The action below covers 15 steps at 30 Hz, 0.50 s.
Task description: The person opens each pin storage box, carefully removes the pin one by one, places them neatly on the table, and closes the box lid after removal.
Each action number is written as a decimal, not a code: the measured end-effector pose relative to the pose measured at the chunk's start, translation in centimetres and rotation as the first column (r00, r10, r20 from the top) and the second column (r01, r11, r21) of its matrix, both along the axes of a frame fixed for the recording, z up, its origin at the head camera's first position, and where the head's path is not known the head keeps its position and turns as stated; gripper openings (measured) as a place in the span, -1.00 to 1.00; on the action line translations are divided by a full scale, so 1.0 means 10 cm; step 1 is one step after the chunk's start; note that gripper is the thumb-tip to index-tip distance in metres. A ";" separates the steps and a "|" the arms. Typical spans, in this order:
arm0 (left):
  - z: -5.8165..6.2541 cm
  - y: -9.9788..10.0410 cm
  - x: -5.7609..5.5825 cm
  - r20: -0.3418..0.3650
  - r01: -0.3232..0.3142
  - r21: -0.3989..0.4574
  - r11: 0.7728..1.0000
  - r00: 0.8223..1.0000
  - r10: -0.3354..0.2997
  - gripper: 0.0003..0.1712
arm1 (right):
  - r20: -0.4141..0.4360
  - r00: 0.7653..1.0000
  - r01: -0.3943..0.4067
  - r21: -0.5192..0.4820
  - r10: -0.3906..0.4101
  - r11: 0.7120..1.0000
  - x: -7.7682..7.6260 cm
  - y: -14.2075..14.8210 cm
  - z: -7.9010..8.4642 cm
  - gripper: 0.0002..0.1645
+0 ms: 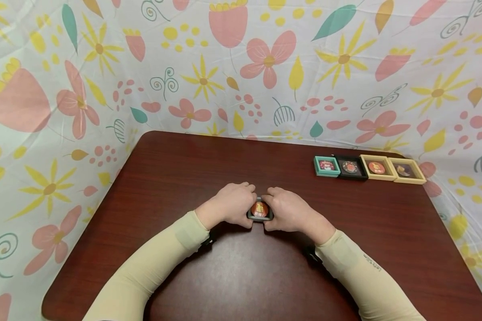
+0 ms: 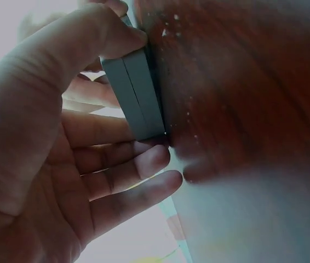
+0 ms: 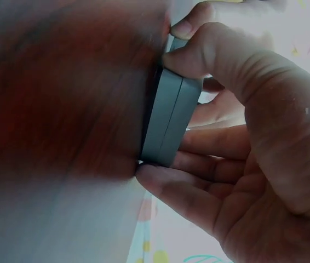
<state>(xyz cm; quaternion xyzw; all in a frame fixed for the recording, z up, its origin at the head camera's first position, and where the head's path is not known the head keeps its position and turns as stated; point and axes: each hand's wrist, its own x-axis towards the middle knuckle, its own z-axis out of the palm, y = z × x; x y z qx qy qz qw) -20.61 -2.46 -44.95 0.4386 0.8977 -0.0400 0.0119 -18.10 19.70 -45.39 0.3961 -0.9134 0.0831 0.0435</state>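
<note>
Broadly, a white cloth printed with pink, yellow and teal flowers and leaves [image 1: 241, 67] hangs behind and beside the glossy, reddish-brown wood-grain worktop [image 1: 233, 276]. Over the worktop reach two arms in pale cream fabric, the left sleeve [image 1: 152, 263] and the right sleeve [image 1: 365, 276], the latter marked with small dark writing.

The left hand [image 1: 234, 204] and the right hand [image 1: 289, 211] meet near the middle of the worktop, clamped on opposite sides of one small box. On each, the thumb lies along the near side and fingers reach to the far side; in the wrist views some lower fingers [image 2: 125, 174] stretch past its end.

At the far right of the worktop stands a row of shallow square frames: a pale yellow frame at the right end [image 1: 406, 171], a second pale yellow frame [image 1: 377, 168], a black frame [image 1: 350, 168] and a teal frame at the left end [image 1: 326, 166], each touching or nearly touching its neighbour.

The dark grey, square, shallow box [image 1: 260, 219] sits between the hands, a thin seam along its side; whether it rests fully on the worktop, I cannot tell. Inside shows a round red disc with a yellow figure [image 1: 259, 208].
</note>
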 end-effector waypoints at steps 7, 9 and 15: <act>0.00 0.00 0.02 0.019 -0.026 -0.001 1.000 0.999 0.026 -0.43 | 0.043 0.999 0.010 -0.004 -0.010 1.000 -0.01 0.00 0.02 -0.18; 0.00 0.01 0.03 0.020 -0.027 0.003 1.000 0.999 0.027 -0.44 | 0.059 0.998 0.013 -0.006 -0.013 1.000 -0.01 0.01 0.02 -0.19; -0.02 0.01 0.01 0.014 -0.024 0.009 1.000 1.000 0.024 -0.44 | 0.117 0.993 0.031 -0.014 -0.029 0.999 -0.03 0.03 0.03 -0.18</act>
